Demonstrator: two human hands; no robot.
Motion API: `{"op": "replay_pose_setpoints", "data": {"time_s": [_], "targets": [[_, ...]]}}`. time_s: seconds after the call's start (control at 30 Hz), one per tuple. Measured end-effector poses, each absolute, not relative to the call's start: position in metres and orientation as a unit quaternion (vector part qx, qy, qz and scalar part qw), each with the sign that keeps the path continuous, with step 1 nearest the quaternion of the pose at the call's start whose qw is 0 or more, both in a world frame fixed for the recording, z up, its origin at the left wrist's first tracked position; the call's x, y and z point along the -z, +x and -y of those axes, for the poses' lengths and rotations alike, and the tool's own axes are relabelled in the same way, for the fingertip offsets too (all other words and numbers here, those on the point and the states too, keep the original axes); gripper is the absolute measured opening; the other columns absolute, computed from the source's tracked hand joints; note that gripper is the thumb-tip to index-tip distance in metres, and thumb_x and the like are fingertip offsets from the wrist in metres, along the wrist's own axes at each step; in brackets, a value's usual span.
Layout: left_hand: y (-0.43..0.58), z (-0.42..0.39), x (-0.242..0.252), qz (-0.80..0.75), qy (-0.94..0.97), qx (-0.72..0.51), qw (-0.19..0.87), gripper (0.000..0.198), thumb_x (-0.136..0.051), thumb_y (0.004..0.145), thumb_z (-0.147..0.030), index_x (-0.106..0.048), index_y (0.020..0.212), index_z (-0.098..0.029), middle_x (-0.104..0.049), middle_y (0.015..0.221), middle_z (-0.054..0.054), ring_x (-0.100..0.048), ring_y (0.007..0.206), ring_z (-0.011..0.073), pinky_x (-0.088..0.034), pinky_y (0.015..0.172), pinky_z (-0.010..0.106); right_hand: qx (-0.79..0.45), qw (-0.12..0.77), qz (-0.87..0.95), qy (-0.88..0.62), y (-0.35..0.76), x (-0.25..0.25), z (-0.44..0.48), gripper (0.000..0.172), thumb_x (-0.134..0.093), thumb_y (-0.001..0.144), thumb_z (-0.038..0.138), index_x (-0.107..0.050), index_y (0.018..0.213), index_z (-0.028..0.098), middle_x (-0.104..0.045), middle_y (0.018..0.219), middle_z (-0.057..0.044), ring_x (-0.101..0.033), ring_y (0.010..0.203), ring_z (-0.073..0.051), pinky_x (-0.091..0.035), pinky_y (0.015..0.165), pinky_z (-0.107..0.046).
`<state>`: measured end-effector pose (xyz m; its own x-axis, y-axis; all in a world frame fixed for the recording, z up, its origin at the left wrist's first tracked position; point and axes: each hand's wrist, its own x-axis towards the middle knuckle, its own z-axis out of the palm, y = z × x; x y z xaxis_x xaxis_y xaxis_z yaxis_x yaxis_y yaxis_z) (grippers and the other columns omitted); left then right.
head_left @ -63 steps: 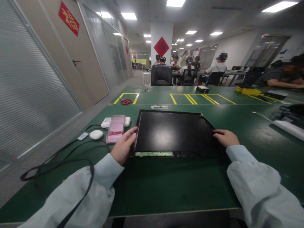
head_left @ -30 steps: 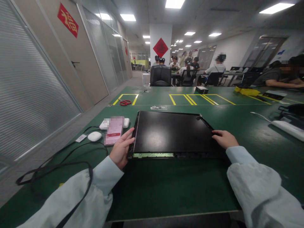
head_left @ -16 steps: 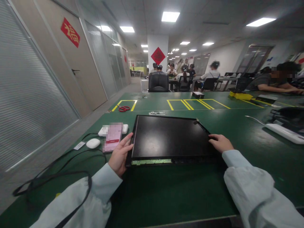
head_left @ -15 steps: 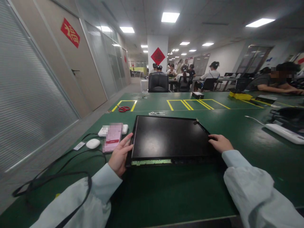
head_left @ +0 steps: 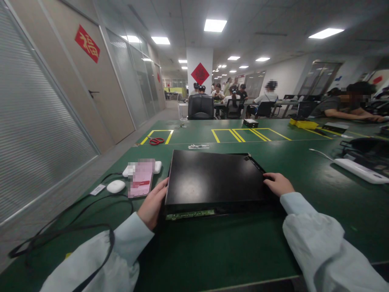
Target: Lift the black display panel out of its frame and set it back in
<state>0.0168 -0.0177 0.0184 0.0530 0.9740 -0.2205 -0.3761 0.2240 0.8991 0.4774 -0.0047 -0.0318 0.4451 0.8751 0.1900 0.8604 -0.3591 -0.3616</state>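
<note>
A flat black screen panel (head_left: 212,176) lies in front of me on the green table (head_left: 212,247), its near edge raised a little, with a green circuit strip showing under that edge. My left hand (head_left: 152,205) grips the panel's left near edge, fingers curled under it. My right hand (head_left: 277,183) holds the right edge, fingers closed on it. Both sleeves are pale blue.
Left of the panel lie a pink phone (head_left: 140,177), a white case (head_left: 157,166), a white mouse-like device (head_left: 116,186) and black cables (head_left: 69,219). Red scissors (head_left: 156,140) lie farther back. A white keyboard-like bar (head_left: 358,170) sits right. People sit at far tables.
The panel's near edge has lifted off the table and the panel has shifted slightly left. Both hands stayed on its edges, the left one sliding under the corner.
</note>
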Motion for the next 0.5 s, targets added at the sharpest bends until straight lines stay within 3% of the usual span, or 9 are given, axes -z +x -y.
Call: {"op": "replay_pose_setpoints", "data": {"time_s": [0.27,0.4,0.5], "targets": [[0.014,0.012,-0.012,-0.417,0.409,-0.522,0.622,0.049,-0.076,0.077,-0.041,-0.076,0.121,-0.021,-0.064,0.145,0.008,-0.043,0.147,0.0328,-0.037,0.121,0.042,-0.018,0.199,0.529,-0.825,0.475,0.031,0.006,0.045,-0.059,0.078,0.031,-0.079,0.115,0.017,-0.073,0.121,-0.014,-0.068,0.112,-0.031,-0.052,0.099,-0.041],[0.013,0.01,-0.01,-0.384,0.427,-0.5,0.648,0.056,-0.068,0.084,-0.048,-0.07,0.132,-0.021,-0.059,0.15,0.006,-0.037,0.15,0.0325,-0.031,0.124,0.045,-0.023,0.188,0.536,-0.823,0.476,0.03,0.006,0.046,-0.058,0.079,0.029,-0.078,0.117,0.015,-0.072,0.122,-0.016,-0.067,0.114,-0.031,-0.051,0.101,-0.039],[0.008,0.008,-0.005,-0.396,0.484,-0.488,0.608,0.067,-0.078,0.077,-0.049,-0.067,0.137,-0.023,-0.055,0.154,0.006,-0.032,0.153,0.0345,-0.029,0.124,0.044,-0.012,0.191,0.539,-0.82,0.477,0.032,0.005,0.044,-0.058,0.078,0.029,-0.079,0.115,0.017,-0.074,0.119,-0.015,-0.068,0.112,-0.031,-0.053,0.099,-0.04]]}}
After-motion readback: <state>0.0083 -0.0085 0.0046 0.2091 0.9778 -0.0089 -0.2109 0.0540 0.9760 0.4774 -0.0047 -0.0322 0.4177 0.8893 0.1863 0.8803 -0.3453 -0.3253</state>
